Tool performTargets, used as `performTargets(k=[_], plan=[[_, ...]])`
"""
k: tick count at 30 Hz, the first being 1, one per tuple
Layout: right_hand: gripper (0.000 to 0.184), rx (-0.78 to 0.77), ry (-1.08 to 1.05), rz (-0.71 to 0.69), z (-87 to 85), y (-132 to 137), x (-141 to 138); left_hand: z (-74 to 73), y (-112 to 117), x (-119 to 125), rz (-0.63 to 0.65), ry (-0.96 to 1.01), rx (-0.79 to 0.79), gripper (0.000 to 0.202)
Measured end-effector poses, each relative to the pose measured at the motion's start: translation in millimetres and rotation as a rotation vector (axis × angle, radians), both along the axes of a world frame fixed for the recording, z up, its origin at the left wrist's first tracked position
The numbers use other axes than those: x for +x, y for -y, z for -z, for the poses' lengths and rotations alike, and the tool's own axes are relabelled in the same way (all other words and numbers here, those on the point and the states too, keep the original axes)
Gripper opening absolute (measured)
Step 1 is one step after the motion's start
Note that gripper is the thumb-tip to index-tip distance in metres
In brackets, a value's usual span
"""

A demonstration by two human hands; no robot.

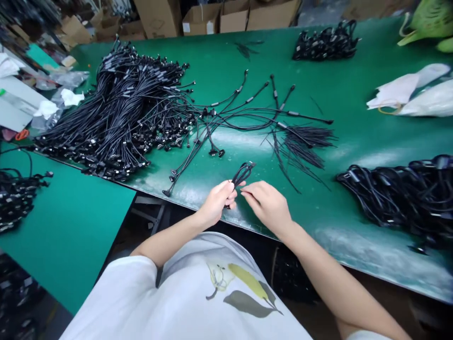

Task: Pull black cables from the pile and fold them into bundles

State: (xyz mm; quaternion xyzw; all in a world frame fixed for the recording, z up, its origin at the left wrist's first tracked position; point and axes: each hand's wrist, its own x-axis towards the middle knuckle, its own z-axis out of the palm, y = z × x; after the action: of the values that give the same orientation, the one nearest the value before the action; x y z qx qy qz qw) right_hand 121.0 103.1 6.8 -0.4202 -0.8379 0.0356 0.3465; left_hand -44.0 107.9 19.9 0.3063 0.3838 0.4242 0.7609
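Note:
My left hand (216, 202) is closed around a folded black cable (242, 174), whose loops stick out past the thumb over the table's near edge. Just to the right, my right hand (269, 204) has thumb and forefinger pinched together close to the cable. Whatever lies in that pinch is too small to make out. Beyond the hands lies a loose pile of thin black ties (311, 138). Several single cables (247, 112) with grey sleeves and black plugs are spread across the table's middle.
A large heap of black cables (130, 104) covers the left of the green table (219, 52). Folded cable bundles (399, 191) lie at right, and more bundles (325, 43) at the back. White wrapping (421, 94) sits far right. Cardboard boxes (201, 20) stand behind.

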Motion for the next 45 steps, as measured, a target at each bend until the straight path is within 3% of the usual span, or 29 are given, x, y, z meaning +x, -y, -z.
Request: performTargets(k=[3,7,10,13,17,18,22,26,31,33,38,45], plan=[[0.017,0.172,0.225,0.001,-8.9,8.0,-0.5,9.4,2.1,-3.7,0.020,-0.233,0.169,0.039],[0.025,0.280,0.339,-0.277,-32.2,-3.0,-0.7,12.0,5.2,-13.9,0.041,-0.543,0.409,0.024],[0.030,0.200,0.414,-0.443,-46.5,-8.0,-5.8,5.3,7.6,-20.8,0.120,-0.566,0.392,0.017],[0.035,0.221,0.542,-0.508,-54.4,-5.3,-9.9,-4.6,11.1,-24.7,0.191,-0.506,0.337,0.018],[0.031,0.305,0.705,-0.503,-56.8,-3.9,-8.9,-5.2,12.2,-25.1,0.249,-0.487,0.402,0.038],[0.028,0.340,0.727,-0.506,-56.6,-4.8,-8.1,-2.8,11.0,-24.2,0.279,-0.497,0.353,0.039],[0.025,0.492,0.760,-0.483,-52.3,-7.0,-5.0,5.4,6.9,-17.1,0.369,-0.497,0.274,0.041],[0.021,0.474,0.850,-0.510,-47.5,-3.7,-2.2,5.3,10.3,-11.9,0.401,-0.470,0.241,0.037],[0.025,0.510,0.818,-0.583,-55.4,1.3,2.8,-1.3,17.0,-13.4,0.425,-0.315,0.043,0.031],[0.025,0.489,0.818,-0.577,-58.8,3.0,3.7,-4.6,18.8,-13.2,0.415,-0.267,0.070,0.032],[0.017,0.383,0.875,-0.511,-55.2,7.2,-1.0,-7.2,19.2,-4.8,0.388,-0.370,0.264,0.044],[0.015,0.411,0.929,-0.480,-40.4,8.1,-10.3,6.6,16.6,1.3,0.358,-0.478,0.278,0.051]])
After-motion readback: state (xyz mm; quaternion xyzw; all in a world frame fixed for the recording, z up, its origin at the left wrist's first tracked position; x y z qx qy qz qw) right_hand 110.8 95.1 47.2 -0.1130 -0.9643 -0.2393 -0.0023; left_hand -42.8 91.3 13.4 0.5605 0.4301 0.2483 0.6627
